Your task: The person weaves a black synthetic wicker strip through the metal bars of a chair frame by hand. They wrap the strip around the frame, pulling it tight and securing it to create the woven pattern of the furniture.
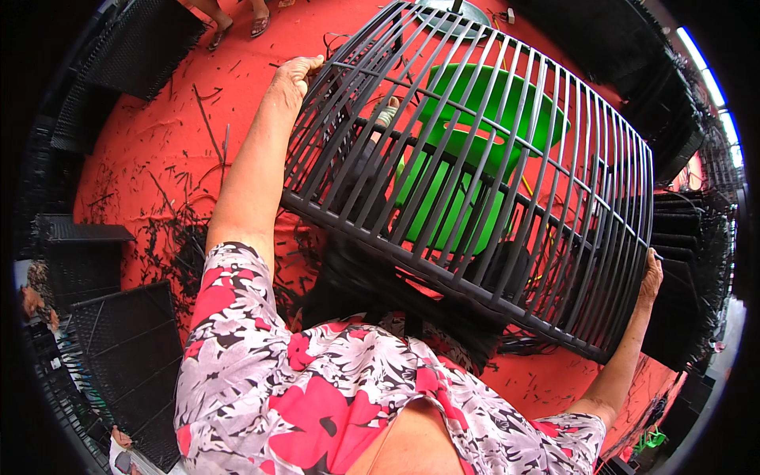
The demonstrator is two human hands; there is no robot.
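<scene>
A large black slatted frame (pixel 380 241) is held up in front of me, tilted with its right end lower. Its many parallel bars are joined by cross rails. My left hand (pixel 299 74) is closed around the frame's upper left edge, with the arm stretched out. At the lower right end, my right hand (pixel 651 277) grips the side edge, its fingers partly hidden behind it. Through the gaps between bars a green plastic chair (pixel 484 89) shows behind the frame.
Black strip scraps litter the red floor (pixel 150 150). Dark woven panels (pixel 142 51) stand at the left, with another panel (pixel 127 348) lower down. Black pieces (pixel 673 245) are stacked at the right. Another person's sandalled foot (pixel 260 26) appears at the top left.
</scene>
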